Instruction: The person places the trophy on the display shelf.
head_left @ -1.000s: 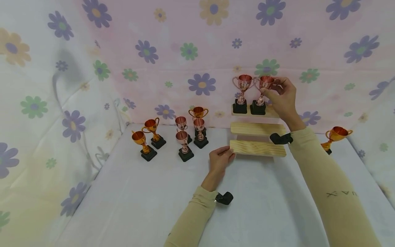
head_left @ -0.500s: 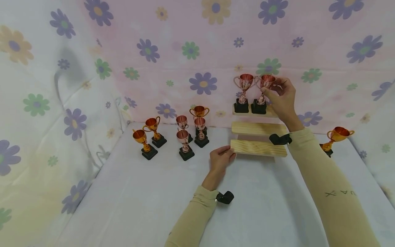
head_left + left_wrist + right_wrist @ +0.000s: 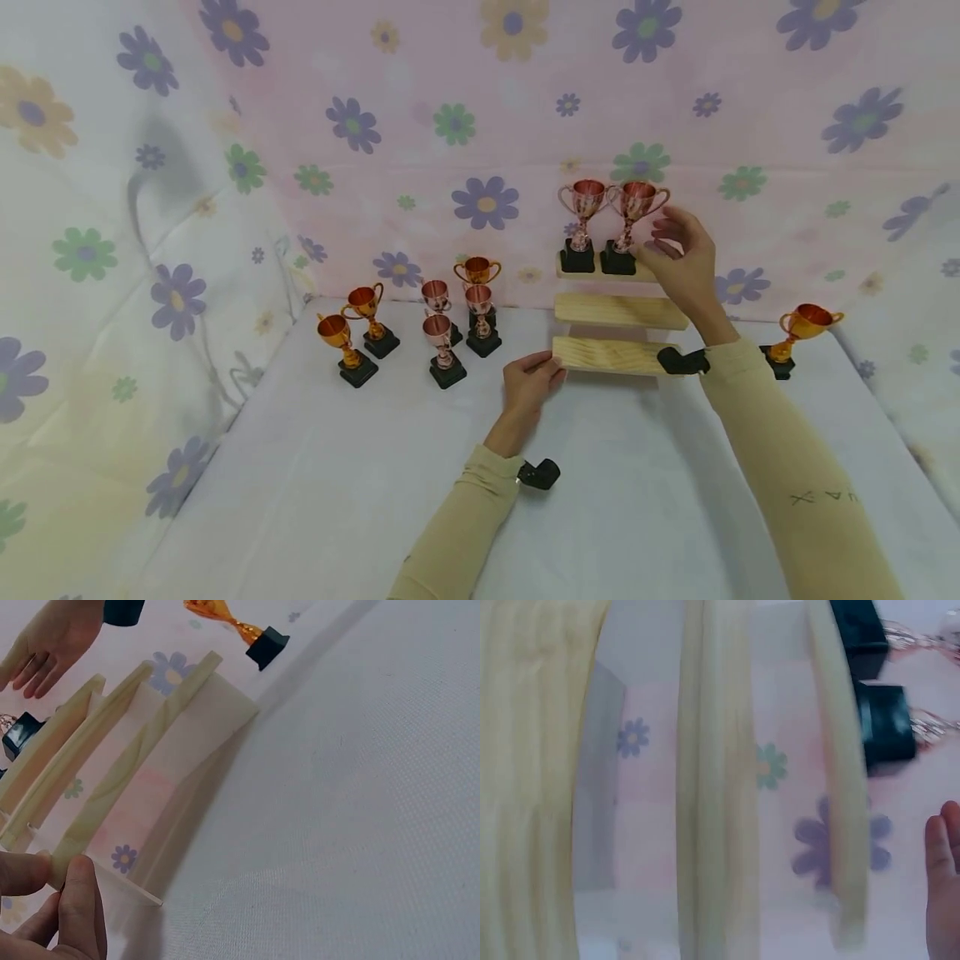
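My left hand (image 3: 528, 387) pinches the left end of the lowest board (image 3: 617, 355) of a three-tier wooden shelf; thumb and fingers clasp that end in the left wrist view. On the top board (image 3: 648, 275) stand two rose-gold trophy cups on black square bases, the left cup (image 3: 587, 200) and the right cup (image 3: 636, 202), side by side. My right hand (image 3: 686, 262) is just right of the right cup with fingers loosely bent, holding nothing, its thumb close to the cup's base. In the right wrist view both black bases (image 3: 889, 727) sit at the board's edge, apart from the fingers (image 3: 939, 851).
Left of the shelf, several trophies stand on the white table (image 3: 337, 483): rose-gold ones (image 3: 442, 346) and gold ones (image 3: 337, 333). Another gold trophy (image 3: 802, 329) stands at the right. The middle board (image 3: 622, 311) bears nothing. A flowered cloth (image 3: 420, 75) hangs behind.
My right hand has let go of the right rose-gold cup and drawn slightly down and away from it. The cup stays on the top board. My left hand keeps its hold on the shelf.
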{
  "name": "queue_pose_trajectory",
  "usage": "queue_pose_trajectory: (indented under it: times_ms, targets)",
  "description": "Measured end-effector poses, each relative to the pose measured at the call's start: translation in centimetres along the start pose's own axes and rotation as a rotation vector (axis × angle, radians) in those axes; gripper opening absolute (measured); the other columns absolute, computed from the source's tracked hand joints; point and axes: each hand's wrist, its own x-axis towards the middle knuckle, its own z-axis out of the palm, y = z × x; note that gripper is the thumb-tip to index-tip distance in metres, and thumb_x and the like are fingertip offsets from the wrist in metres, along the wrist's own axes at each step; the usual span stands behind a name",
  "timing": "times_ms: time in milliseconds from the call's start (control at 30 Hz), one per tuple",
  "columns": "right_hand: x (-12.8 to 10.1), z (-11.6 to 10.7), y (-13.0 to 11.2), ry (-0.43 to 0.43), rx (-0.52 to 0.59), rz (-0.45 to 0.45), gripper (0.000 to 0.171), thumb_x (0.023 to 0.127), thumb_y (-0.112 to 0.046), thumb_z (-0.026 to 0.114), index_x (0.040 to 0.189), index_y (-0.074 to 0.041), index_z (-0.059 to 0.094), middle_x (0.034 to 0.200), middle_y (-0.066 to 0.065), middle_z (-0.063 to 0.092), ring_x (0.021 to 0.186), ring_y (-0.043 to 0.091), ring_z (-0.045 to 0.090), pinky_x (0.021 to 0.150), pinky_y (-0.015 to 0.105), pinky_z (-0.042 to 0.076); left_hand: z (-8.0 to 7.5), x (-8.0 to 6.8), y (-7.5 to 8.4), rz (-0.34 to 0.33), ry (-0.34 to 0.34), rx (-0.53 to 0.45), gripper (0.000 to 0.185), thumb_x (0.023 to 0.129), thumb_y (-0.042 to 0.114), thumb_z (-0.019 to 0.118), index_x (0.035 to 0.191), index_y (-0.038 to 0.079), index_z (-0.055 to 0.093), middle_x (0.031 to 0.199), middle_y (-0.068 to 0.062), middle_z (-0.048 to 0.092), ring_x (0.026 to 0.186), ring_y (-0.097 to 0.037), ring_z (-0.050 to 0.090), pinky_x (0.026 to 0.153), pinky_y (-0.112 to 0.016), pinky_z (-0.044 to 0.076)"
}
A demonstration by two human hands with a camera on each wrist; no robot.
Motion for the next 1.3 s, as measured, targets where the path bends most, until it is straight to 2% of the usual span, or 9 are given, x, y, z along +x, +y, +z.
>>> queue_pose_trajectory:
  times_ms: [267, 500, 567, 700, 767, 933, 1067, 1200, 1300]
  targets:
    - [-3.1, -5.6, -2.7, 0.127, -0.082, -0.068, 0.057, 0.088, 0.008, 0.071, 0.141, -0.004, 0.055, 0.115, -0.008, 0.061, 0.112, 0.011, 0.058, 0.106, 0.021, 0.049, 0.2, 0.1, -0.1, -0.011, 0.013, 0.009, 0.026, 0.091, -0.006, 0.070, 0.117, -0.011, 0.068, 0.107, -0.022, 0.069, 0.088, -0.018, 0.071, 0.086, -0.033, 0.062]
    - [-5.5, -11.0, -3.6, 0.336, 0.087, -0.127, 0.049, 0.082, 0.018, 0.070, 0.127, 0.000, 0.065, 0.109, 0.003, 0.064, 0.108, 0.017, 0.060, 0.102, 0.020, 0.050, 0.4, 0.0, -0.1, -0.004, 0.020, 0.017, 0.026, 0.092, -0.007, 0.068, 0.118, -0.011, 0.067, 0.109, -0.022, 0.068, 0.091, -0.018, 0.070, 0.088, -0.033, 0.061]
    - [-6.2, -12.2, -3.7, 0.389, 0.021, -0.116, 0.047, 0.084, 0.016, 0.069, 0.127, -0.001, 0.065, 0.110, -0.001, 0.063, 0.108, 0.015, 0.059, 0.104, 0.021, 0.050, 0.4, -0.1, -0.1, 0.000, 0.020, 0.025, 0.026, 0.092, -0.006, 0.068, 0.118, -0.011, 0.067, 0.109, -0.022, 0.068, 0.091, -0.018, 0.070, 0.087, -0.033, 0.061]
    - [-7.8, -14.2, -3.6, 0.463, -0.224, -0.074, 0.045, 0.091, 0.008, 0.066, 0.133, -0.008, 0.061, 0.115, -0.010, 0.059, 0.113, 0.009, 0.056, 0.111, 0.024, 0.046, 0.3, -0.2, 0.0, 0.009, 0.015, 0.033, 0.027, 0.093, -0.006, 0.067, 0.119, -0.012, 0.066, 0.110, -0.023, 0.068, 0.091, -0.019, 0.070, 0.087, -0.032, 0.061]
    - [-8.6, -15.1, -2.8, 0.492, -0.254, -0.062, 0.047, 0.090, 0.007, 0.066, 0.133, -0.008, 0.061, 0.118, -0.010, 0.057, 0.117, 0.009, 0.054, 0.112, 0.024, 0.044, 0.3, -0.3, 0.0, 0.018, 0.013, 0.032, 0.028, 0.093, -0.007, 0.067, 0.120, -0.012, 0.065, 0.111, -0.024, 0.068, 0.092, -0.019, 0.070, 0.088, -0.033, 0.061]
    - [-10.4, -17.1, 0.3, 0.500, -0.307, 0.046, 0.060, 0.089, -0.001, 0.072, 0.144, -0.010, 0.051, 0.141, -0.010, 0.045, 0.132, 0.007, 0.037, 0.118, 0.018, 0.031, 0.1, -0.5, 0.0, 0.031, 0.025, 0.026, 0.028, 0.092, -0.008, 0.067, 0.119, -0.014, 0.065, 0.112, -0.025, 0.068, 0.091, -0.019, 0.070, 0.089, -0.034, 0.061]
    - [-11.6, -17.7, 2.0, 0.442, -0.305, 0.232, 0.078, 0.091, -0.006, 0.072, 0.156, -0.018, 0.031, 0.159, -0.006, 0.026, 0.140, 0.006, 0.021, 0.122, 0.014, 0.017, 0.0, -0.4, 0.0, 0.028, 0.024, 0.026, 0.029, 0.092, -0.007, 0.068, 0.120, -0.013, 0.065, 0.112, -0.024, 0.068, 0.091, -0.018, 0.070, 0.091, -0.036, 0.060]
    - [-12.3, -17.8, 3.3, 0.360, -0.283, 0.409, 0.087, 0.094, -0.010, 0.071, 0.161, -0.025, 0.017, 0.167, -0.005, 0.014, 0.150, 0.011, 0.012, 0.125, 0.021, 0.011, 0.1, -0.2, -0.2, 0.037, 0.019, 0.027, 0.029, 0.092, -0.007, 0.068, 0.120, -0.012, 0.065, 0.112, -0.024, 0.068, 0.092, -0.019, 0.070, 0.093, -0.038, 0.060]
    - [-12.7, -17.8, 4.2, 0.299, -0.282, 0.457, 0.090, 0.095, -0.014, 0.071, 0.163, -0.026, 0.013, 0.169, -0.004, 0.012, 0.155, 0.014, 0.011, 0.126, 0.027, 0.013, 0.3, -0.3, -0.3, 0.051, 0.017, 0.025, 0.028, 0.092, -0.007, 0.068, 0.120, -0.013, 0.065, 0.112, -0.025, 0.068, 0.091, -0.019, 0.070, 0.092, -0.038, 0.060]
